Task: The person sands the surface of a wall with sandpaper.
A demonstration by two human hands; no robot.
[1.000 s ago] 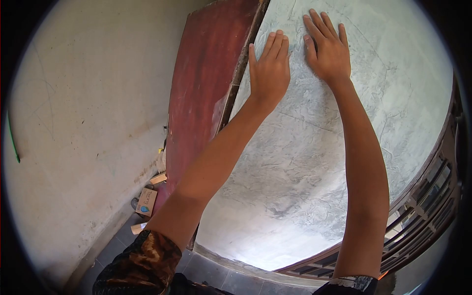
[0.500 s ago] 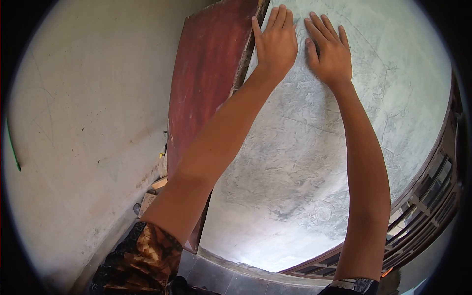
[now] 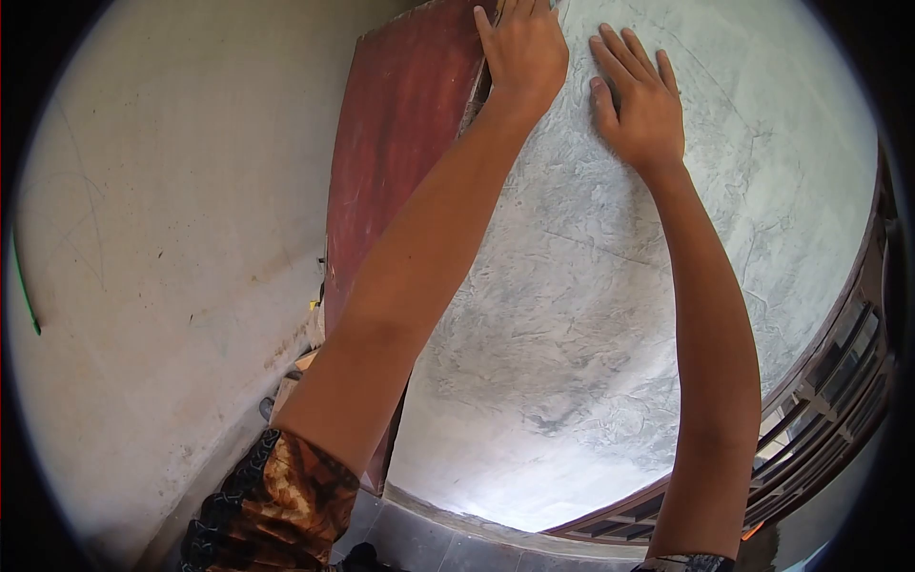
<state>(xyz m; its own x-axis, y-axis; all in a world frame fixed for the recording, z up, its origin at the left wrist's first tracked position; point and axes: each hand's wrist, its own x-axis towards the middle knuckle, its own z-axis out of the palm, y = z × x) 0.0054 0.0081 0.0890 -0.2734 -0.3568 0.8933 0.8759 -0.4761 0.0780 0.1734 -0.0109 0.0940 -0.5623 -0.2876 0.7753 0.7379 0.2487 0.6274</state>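
Observation:
A grey-green wall covering with a creased, marbled look (image 3: 572,315) fills the middle and right of the head view. My right hand (image 3: 643,110) lies flat on its upper part, fingers spread and pointing up. My left hand (image 3: 526,57) rests against its upper left edge, beside the red-brown wooden panel (image 3: 405,143). The left thumb stands apart and the fingers stretch upward, their tips cut off by the top of the view. Neither hand holds a separate object.
A plain beige wall (image 3: 181,191) stands on the left, with a thin green strip (image 3: 27,286) on it. Dark slatted woodwork (image 3: 820,419) curves along the lower right. Grey floor tiles (image 3: 410,534) show at the bottom, and small items lie behind the panel's lower edge.
My left hand has slid up and slightly left, toward the edge of the red-brown panel. My right hand has stayed almost in place.

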